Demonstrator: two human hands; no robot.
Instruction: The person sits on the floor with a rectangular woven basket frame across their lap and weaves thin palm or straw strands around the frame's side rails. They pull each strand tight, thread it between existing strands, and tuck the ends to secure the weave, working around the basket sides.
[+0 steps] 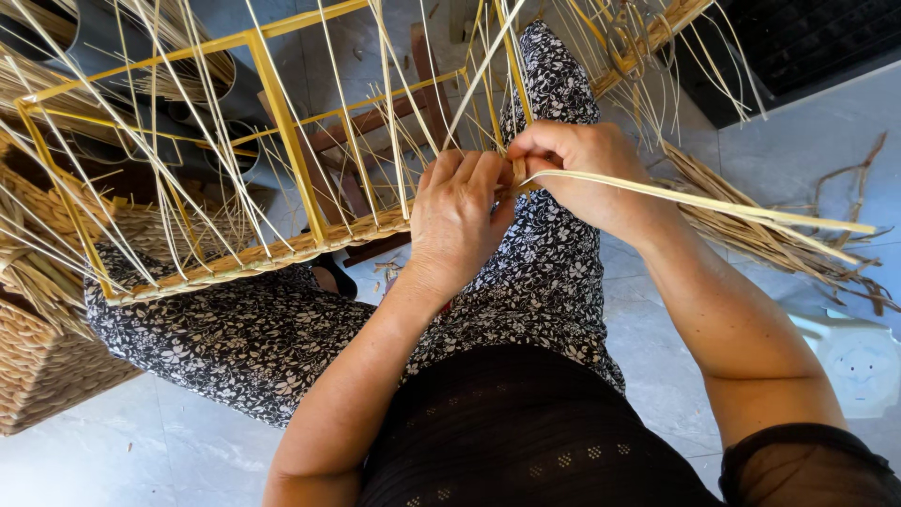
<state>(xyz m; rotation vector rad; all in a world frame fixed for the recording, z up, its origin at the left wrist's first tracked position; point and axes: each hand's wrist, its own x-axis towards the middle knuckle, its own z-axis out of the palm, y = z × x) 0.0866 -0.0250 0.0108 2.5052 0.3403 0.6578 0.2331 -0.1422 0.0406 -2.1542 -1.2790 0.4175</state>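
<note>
A yellow metal basket frame [282,122] rests across my lap, with thin pale reed stakes [160,141] fanning up through it and a woven straw band [272,255] along its lower edge. My left hand [457,218] presses on the woven edge at the frame's right corner. My right hand [587,169] pinches a flat straw strand [713,204] there; the strand runs off to the right. Fingertips of both hands meet at the corner.
A finished woven basket [42,366] stands at the left on the tiled floor. A bundle of loose straw [779,235] lies at the right. A white plastic object [859,361] sits at the far right. Grey pipes [122,56] lie behind the frame.
</note>
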